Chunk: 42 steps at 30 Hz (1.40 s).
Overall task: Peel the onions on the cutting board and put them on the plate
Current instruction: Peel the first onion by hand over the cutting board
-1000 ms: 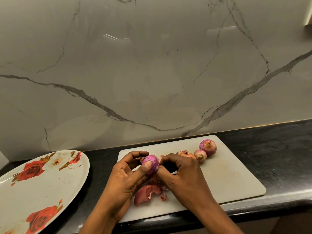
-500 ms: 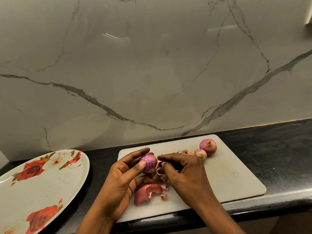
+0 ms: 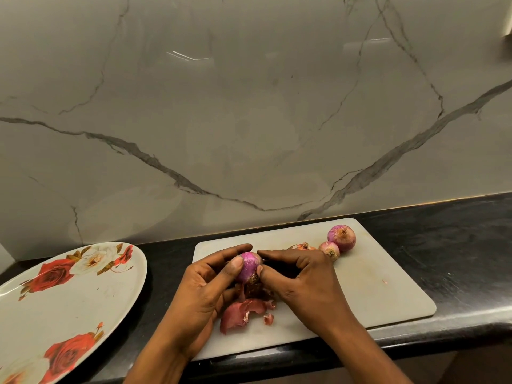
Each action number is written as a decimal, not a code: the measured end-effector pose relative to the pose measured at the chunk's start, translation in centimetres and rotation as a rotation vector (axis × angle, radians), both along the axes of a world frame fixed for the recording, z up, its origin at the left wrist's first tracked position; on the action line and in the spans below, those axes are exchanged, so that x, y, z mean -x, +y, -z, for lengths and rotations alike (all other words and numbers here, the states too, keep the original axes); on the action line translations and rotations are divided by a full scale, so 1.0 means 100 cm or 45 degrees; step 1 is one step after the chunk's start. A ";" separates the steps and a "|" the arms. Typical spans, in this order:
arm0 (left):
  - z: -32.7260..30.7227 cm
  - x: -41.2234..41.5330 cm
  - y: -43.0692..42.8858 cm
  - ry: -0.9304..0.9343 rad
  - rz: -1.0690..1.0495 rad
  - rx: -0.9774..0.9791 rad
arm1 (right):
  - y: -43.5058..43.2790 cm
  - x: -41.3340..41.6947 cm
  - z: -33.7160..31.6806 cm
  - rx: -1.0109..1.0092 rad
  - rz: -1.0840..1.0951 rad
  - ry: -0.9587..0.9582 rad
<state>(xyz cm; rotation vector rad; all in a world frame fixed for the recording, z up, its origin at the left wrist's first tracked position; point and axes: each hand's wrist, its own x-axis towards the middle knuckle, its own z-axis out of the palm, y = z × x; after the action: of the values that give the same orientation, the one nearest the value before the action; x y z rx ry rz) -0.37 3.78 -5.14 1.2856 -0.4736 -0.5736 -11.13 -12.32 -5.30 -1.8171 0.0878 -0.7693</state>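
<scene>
My left hand (image 3: 206,286) grips a small purple onion (image 3: 249,266) above the white cutting board (image 3: 388,286), thumb across its front. My right hand (image 3: 302,278) pinches the loose skin at the onion's lower end with thumb and fingertips. Peeled red skins (image 3: 241,311) lie on the board under my hands. Three unpeeled onions sit at the board's far side: a large one (image 3: 341,237), a small one (image 3: 329,249), and one (image 3: 302,247) mostly hidden behind my right hand. The rose-patterned plate (image 3: 55,306) lies to the left.
The board and plate rest on a black countertop (image 3: 457,245) whose front edge runs just below the board. A grey marble wall (image 3: 249,106) rises right behind them.
My right hand's fingers have come back to the onion's lower end and pinch the skin there; the left hand has turned the onion slightly. The other onions have not moved.
</scene>
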 end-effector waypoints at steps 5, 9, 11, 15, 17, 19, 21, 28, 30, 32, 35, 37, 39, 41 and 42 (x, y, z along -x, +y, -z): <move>0.002 0.001 -0.001 -0.048 0.021 -0.013 | 0.006 0.000 -0.004 0.090 0.019 -0.038; 0.000 0.004 -0.001 -0.070 0.023 -0.010 | 0.005 -0.001 0.003 0.211 0.157 -0.059; 0.000 0.004 -0.001 -0.058 0.018 0.008 | 0.003 -0.001 0.005 0.200 0.171 -0.064; 0.000 0.001 -0.003 0.034 0.005 0.060 | 0.001 -0.001 0.005 0.123 0.198 -0.053; 0.000 0.000 -0.003 0.065 -0.010 0.073 | 0.000 -0.001 0.006 0.066 0.199 -0.034; 0.001 0.000 -0.003 0.074 -0.020 0.074 | 0.001 -0.002 0.005 0.056 0.196 -0.006; 0.003 0.000 -0.002 0.042 -0.016 0.054 | 0.003 -0.001 0.002 0.103 0.179 0.004; 0.004 0.000 -0.002 0.005 0.023 0.021 | 0.005 0.001 -0.001 0.083 0.070 -0.008; 0.004 0.000 -0.003 -0.024 0.017 0.003 | 0.005 0.003 -0.004 0.104 0.050 -0.026; 0.003 0.001 -0.003 -0.041 0.009 -0.014 | 0.006 0.003 -0.006 0.146 0.045 -0.033; 0.003 0.001 -0.004 -0.056 0.016 -0.029 | 0.007 0.003 -0.005 0.175 0.074 -0.058; 0.002 0.001 -0.004 -0.050 0.013 -0.024 | 0.008 0.002 -0.003 0.171 0.085 -0.073; 0.002 0.002 -0.004 -0.020 0.006 0.001 | 0.008 0.002 -0.003 0.172 0.097 -0.075; 0.001 0.002 -0.004 0.042 0.005 0.052 | 0.006 0.002 -0.003 0.161 0.116 -0.069; 0.001 0.002 -0.004 0.059 -0.003 0.063 | 0.005 0.002 -0.001 0.157 0.125 -0.058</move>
<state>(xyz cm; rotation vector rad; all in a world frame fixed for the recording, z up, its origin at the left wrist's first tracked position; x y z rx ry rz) -0.56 3.36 -5.20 1.2231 -0.4452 -0.5852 -11.34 -11.83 -5.20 -1.9223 0.1025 -0.9021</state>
